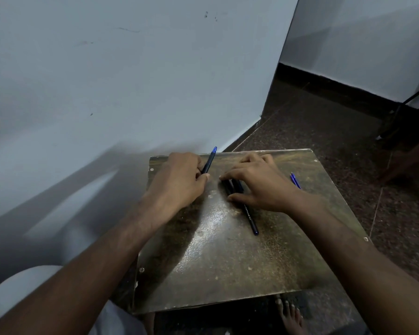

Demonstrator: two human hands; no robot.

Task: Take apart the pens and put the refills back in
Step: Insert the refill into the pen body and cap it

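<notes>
My left hand [179, 182] grips a dark pen with a blue cap [209, 160], its capped end pointing up and away. My right hand [259, 184] lies over a bunch of dark pens [234, 186] on the small worn table [228, 262]; the thumb and forefinger touch them. One long dark pen with white lettering [249, 216] sticks out from under that hand toward me. A blue pen part [295, 181] lies on the table just right of my right hand, partly hidden by it.
The table stands against a pale wall [131, 81] on the left. Dark speckled floor [324, 131] lies beyond and to the right. My bare foot [290, 315] shows below the table's near edge. A dark stand leg [397, 122] is at far right.
</notes>
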